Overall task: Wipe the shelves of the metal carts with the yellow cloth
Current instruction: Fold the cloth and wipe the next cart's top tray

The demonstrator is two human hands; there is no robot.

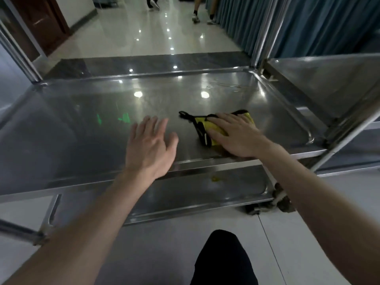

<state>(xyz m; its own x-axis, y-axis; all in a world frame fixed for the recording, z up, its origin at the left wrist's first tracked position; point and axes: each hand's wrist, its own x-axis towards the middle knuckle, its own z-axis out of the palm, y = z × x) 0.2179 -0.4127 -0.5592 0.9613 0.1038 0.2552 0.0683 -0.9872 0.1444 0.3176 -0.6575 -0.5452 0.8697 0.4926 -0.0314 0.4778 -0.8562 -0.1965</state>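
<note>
A yellow cloth [205, 122] with black trim and a black loop lies on the top shelf [102, 120] of a metal cart, right of centre. My right hand [236, 136] presses flat on the cloth with straight fingers and hides much of it. Just to its left, my left hand [150, 145] is spread over the shelf with open fingers and holds nothing. A lower shelf [195, 194] of the same cart shows below the near rim.
A second metal cart [329, 83] stands against the right side, its leg crossing the corner. Blue curtains [308, 23] hang behind it. Shiny floor runs ahead, where people's legs [197, 9] walk. A dark door [30, 23] is far left. My dark knee [224, 258] is below.
</note>
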